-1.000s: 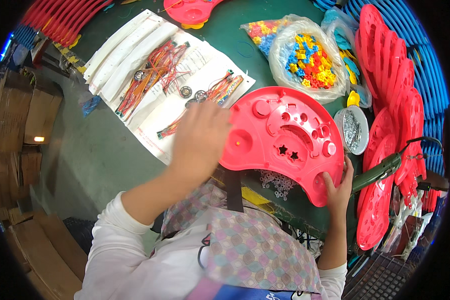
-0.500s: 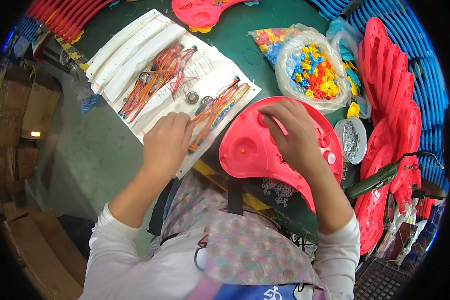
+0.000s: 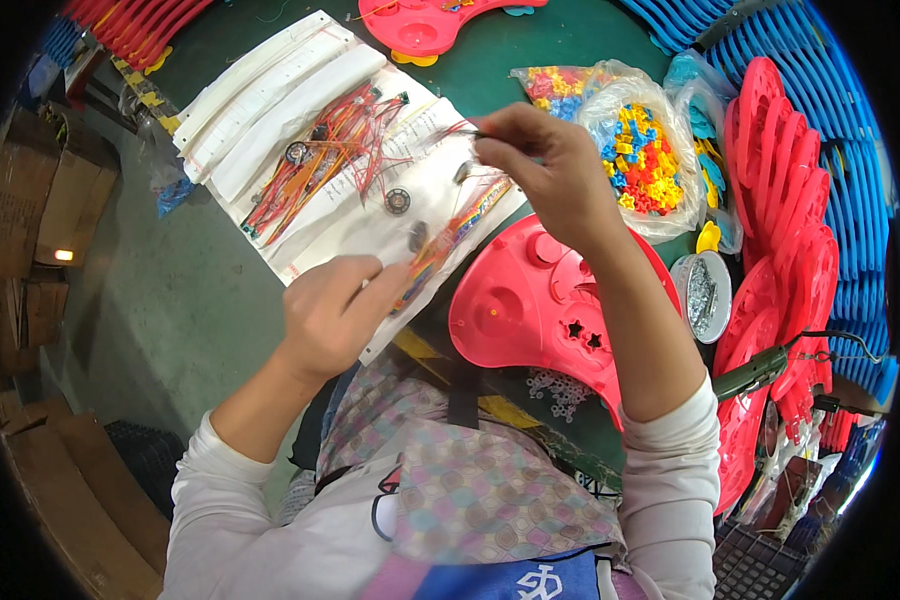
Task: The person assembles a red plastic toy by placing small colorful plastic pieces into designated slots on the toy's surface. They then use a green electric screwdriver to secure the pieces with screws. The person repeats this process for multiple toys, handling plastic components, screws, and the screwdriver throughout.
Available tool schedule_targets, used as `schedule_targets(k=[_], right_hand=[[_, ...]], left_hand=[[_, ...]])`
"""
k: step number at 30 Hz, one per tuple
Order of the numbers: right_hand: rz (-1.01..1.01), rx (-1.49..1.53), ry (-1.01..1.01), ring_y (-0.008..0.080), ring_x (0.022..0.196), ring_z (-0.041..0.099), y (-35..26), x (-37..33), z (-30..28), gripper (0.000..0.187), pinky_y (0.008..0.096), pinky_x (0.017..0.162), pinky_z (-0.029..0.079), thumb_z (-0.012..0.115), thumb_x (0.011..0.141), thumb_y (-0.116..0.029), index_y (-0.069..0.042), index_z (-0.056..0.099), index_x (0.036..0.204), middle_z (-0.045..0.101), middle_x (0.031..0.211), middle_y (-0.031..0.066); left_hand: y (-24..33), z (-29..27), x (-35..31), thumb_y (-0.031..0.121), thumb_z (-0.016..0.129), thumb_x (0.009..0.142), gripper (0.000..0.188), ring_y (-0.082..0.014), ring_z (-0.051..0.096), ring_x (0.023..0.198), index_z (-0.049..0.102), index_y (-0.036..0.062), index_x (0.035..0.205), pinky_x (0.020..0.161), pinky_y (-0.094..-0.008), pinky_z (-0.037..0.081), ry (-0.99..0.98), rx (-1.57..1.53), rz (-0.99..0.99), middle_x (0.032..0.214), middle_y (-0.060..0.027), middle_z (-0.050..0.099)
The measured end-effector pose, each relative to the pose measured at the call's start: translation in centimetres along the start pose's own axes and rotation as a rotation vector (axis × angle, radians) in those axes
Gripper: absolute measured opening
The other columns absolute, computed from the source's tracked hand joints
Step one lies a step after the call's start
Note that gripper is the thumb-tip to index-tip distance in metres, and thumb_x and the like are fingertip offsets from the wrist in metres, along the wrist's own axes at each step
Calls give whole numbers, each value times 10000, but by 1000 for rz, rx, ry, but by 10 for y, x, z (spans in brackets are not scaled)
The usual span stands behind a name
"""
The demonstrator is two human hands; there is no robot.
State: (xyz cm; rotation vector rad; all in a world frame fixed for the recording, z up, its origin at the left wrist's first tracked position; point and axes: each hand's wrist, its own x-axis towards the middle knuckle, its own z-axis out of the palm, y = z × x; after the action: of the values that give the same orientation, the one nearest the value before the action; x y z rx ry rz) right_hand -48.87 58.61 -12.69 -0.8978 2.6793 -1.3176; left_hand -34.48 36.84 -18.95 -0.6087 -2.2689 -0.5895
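Note:
My right hand (image 3: pixel 550 175) is raised over the right edge of the papers, thumb and fingers pinched on the dark end of a wired part with thin red wires (image 3: pixel 457 130). My left hand (image 3: pixel 335 305) is closed at the lower end of a multicoloured wire bundle (image 3: pixel 450 245), blurred by motion; its fingertips are partly hidden. Small round speakers, one of them dark-rimmed (image 3: pixel 397 201), lie or hang beside the bundle. Below my right forearm sits a red curved plastic shell (image 3: pixel 515 290) with star-shaped holes, partly covered by the arm.
More tangled wires (image 3: pixel 320 160) lie on the white papers (image 3: pixel 270 75). A clear bag of colourful star pieces (image 3: pixel 642 160), a tub of screws (image 3: pixel 703 297) and stacked red shells (image 3: pixel 770 200) stand to the right. A green electric screwdriver (image 3: pixel 753 373) hangs nearby. Cardboard boxes (image 3: pixel 80 200) stand at left.
My right hand has moved from above the red shell up and left to the wires, and now pinches a dark wire end. My left hand has shifted slightly down along the bundle.

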Motion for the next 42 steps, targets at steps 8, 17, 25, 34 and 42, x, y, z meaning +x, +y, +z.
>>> schedule_targets(k=[8,17,25,34,42], right_hand=[[269,493,516,59,591,567,3,-47,-37,142,217,512,440,674,984,-89,38,662,1045,671,810,41],[152,1108,529,148,694,581,-18,-93,-17,135,295,671,515,545,1083,-195,-63,576,1085,517,781,0],[261,915,790,150,690,623,18,-127,-8,145,349,670,590,516,1094,-202,-69,545,1043,575,836,26],[585,521,255,129,759,621,21,-145,-4,328,286,698,547,751,942,-196,-9,557,1127,635,977,62],[541,507,-93,103,774,612,-5,-135,7,407,262,659,516,789,895,-103,-2,531,1194,652,981,65]], left_hand=[[1,-12,-11,23,820,795,159,-196,634,601,733,41,927,506,-317,497,88,-17,-214,822,-71,643],[5,-4,-17,120,724,927,154,-190,648,629,667,54,1054,609,-337,531,-256,-115,-730,857,-104,684],[-14,-1,-26,82,638,994,83,-209,646,655,645,20,1049,637,-338,514,101,-129,-820,818,-134,684],[17,2,-8,74,766,815,251,-298,566,943,711,61,1060,829,-418,483,-204,25,-219,1004,-97,616],[48,29,23,76,823,725,297,-287,550,966,733,69,1008,857,-396,490,-319,-240,-127,1026,-68,613]])
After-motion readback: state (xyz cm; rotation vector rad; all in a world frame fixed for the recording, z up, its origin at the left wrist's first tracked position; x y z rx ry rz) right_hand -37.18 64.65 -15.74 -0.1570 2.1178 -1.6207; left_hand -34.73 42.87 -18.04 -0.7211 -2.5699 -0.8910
